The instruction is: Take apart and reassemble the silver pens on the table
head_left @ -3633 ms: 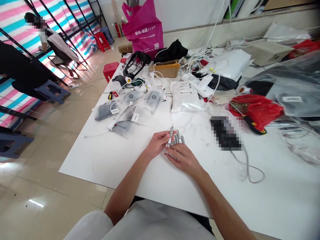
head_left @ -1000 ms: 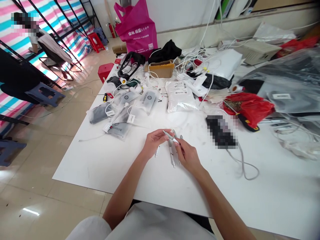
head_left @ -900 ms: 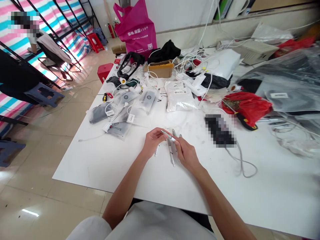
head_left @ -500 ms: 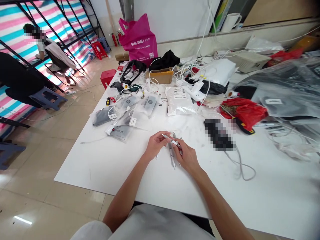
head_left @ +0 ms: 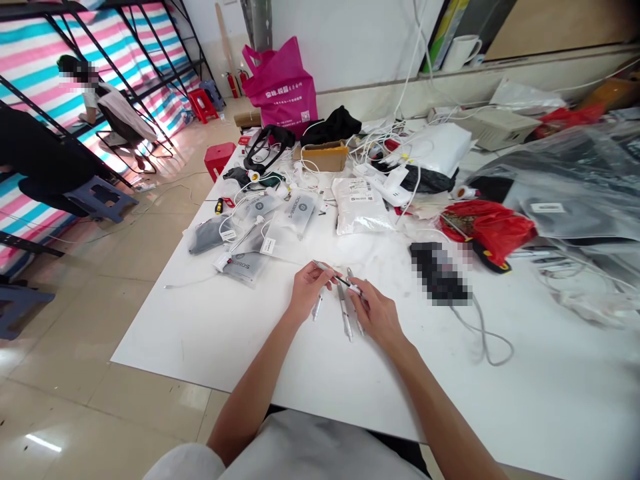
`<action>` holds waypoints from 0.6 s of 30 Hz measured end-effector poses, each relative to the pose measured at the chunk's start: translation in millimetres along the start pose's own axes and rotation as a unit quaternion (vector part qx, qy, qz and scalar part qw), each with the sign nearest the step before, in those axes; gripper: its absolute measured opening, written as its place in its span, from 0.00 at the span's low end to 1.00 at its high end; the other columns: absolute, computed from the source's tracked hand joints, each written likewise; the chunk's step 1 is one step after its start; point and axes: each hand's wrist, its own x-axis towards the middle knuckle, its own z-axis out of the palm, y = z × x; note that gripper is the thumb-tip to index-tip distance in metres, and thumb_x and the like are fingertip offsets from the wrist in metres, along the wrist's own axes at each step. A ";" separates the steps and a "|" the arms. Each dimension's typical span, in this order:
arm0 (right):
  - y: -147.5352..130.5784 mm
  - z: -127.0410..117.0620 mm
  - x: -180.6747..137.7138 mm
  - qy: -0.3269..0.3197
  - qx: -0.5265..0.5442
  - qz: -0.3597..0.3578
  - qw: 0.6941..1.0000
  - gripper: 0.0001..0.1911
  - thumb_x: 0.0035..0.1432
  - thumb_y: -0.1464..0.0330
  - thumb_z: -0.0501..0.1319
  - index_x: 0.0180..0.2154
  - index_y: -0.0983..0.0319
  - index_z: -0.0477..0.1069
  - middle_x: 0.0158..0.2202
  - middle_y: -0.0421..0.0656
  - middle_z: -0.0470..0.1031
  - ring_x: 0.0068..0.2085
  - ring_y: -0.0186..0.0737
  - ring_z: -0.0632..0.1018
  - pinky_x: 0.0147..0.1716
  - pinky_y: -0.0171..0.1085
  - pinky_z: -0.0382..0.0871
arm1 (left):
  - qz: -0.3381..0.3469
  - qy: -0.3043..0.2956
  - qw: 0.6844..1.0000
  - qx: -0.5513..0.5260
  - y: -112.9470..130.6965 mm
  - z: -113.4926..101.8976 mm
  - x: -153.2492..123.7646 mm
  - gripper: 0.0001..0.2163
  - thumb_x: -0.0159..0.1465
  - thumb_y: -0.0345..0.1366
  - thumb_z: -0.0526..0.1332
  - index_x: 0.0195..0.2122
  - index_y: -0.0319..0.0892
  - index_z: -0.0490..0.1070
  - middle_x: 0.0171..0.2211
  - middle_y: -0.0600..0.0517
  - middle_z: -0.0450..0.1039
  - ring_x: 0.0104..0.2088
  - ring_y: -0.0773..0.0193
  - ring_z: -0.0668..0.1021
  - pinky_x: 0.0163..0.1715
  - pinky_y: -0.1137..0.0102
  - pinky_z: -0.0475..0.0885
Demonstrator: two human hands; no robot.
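Observation:
Both my hands meet over the white table [head_left: 210, 320]. My left hand [head_left: 306, 291] pinches one end of a thin silver pen [head_left: 334, 276], and my right hand [head_left: 376, 315] pinches its other end, so the pen spans between them just above the table. Under the hands lie other silver pens: one [head_left: 317, 307] by my left hand and one [head_left: 345, 315] between the two hands, both flat on the table.
Clear packets with cables [head_left: 250, 230] lie to the far left, a white pouch [head_left: 359, 205] beyond the hands. A dark blurred device [head_left: 439, 272] with a grey cable [head_left: 485, 333] sits right. A red bag [head_left: 493, 225], a pink tote [head_left: 285, 83] and tangled white cables crowd the far side. A person sits at far left.
My hands held a bunch of pens upright; now most lie on the table and one is stretched between both hands. The camera has tilted up slightly.

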 end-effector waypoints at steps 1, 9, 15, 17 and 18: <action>-0.1 -0.9 0.2 -0.001 -0.010 -0.015 1.000 0.18 0.75 0.64 0.52 0.60 0.59 0.70 0.36 0.43 0.77 0.27 0.33 0.73 0.29 0.33 0.67 | -0.003 0.001 1.000 -0.005 -0.3 -0.9 0.5 0.16 0.62 0.47 0.71 0.40 0.40 0.74 0.37 0.45 0.83 0.33 0.65 0.79 0.33 0.69 0.71; 5.2 -2.3 -0.9 0.003 -0.030 -0.044 0.999 0.22 0.75 0.69 0.50 0.65 0.57 0.69 0.34 0.41 0.73 0.27 0.31 0.71 0.28 0.31 0.65 | -0.011 0.019 0.998 -0.056 -0.7 -5.7 1.3 0.18 0.64 0.50 0.69 0.44 0.40 0.73 0.42 0.42 0.82 0.39 0.62 0.81 0.34 0.69 0.70; 2.6 -1.8 0.5 0.002 -0.043 -0.047 0.998 0.22 0.75 0.69 0.49 0.64 0.56 0.69 0.33 0.41 0.74 0.26 0.32 0.70 0.27 0.31 0.64 | -0.022 -0.023 0.999 -0.020 0.2 -5.8 0.8 0.17 0.65 0.49 0.69 0.43 0.40 0.74 0.40 0.43 0.82 0.37 0.61 0.81 0.34 0.68 0.71; 1.0 -1.7 1.0 0.009 -0.040 -0.035 0.999 0.20 0.74 0.67 0.52 0.63 0.58 0.69 0.35 0.42 0.75 0.27 0.32 0.71 0.27 0.32 0.64 | -0.013 -0.015 0.999 -0.027 0.2 -6.2 1.6 0.17 0.64 0.49 0.69 0.43 0.40 0.74 0.38 0.44 0.82 0.35 0.62 0.81 0.35 0.68 0.72; 0.4 -2.1 1.2 0.014 -0.036 -0.026 0.999 0.19 0.74 0.66 0.52 0.62 0.59 0.70 0.36 0.42 0.76 0.27 0.33 0.72 0.28 0.33 0.65 | -0.007 -0.003 0.999 -0.036 0.6 -7.0 2.2 0.17 0.63 0.49 0.70 0.43 0.40 0.74 0.38 0.45 0.82 0.35 0.62 0.81 0.35 0.67 0.73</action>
